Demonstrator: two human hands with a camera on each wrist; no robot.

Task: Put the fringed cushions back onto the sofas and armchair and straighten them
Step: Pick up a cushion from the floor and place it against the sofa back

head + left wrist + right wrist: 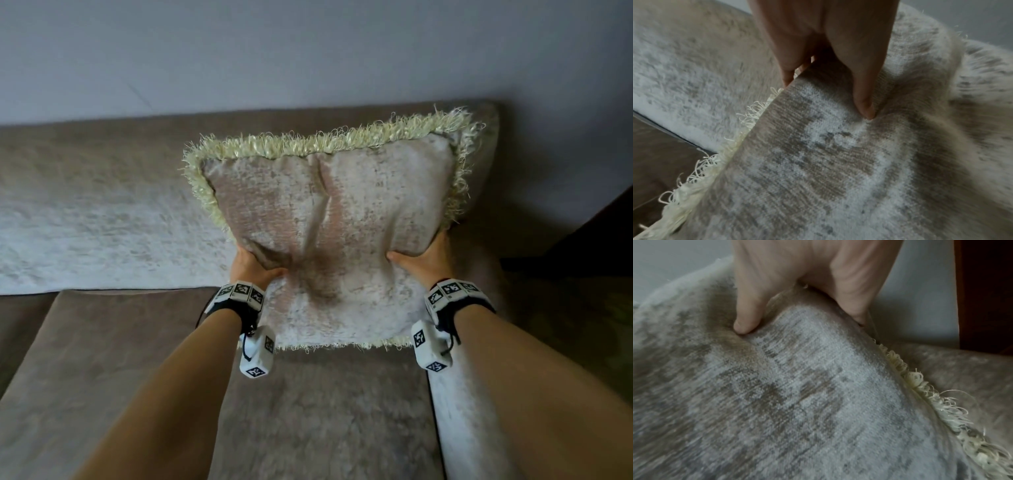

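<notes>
A beige-and-white velvet cushion (329, 219) with a cream fringe stands tilted at the right end of the sofa, its top against the backrest (102, 192). My left hand (255, 269) grips its left side, thumb pressed into the front, fingers behind. My right hand (419, 257) grips its right side the same way. In the left wrist view my thumb (863, 91) dents the cushion fabric (818, 162) next to the fringe (719, 162). In the right wrist view my right hand (803, 308) pinches the cushion (787, 394) beside its fringe (920, 386).
The brown seat cushions (120, 377) lie under the held cushion. A pale armrest (459, 394) runs along the right. A dark wooden piece of furniture (596, 233) stands just past the armrest. A plain grey wall (308, 51) rises behind the sofa.
</notes>
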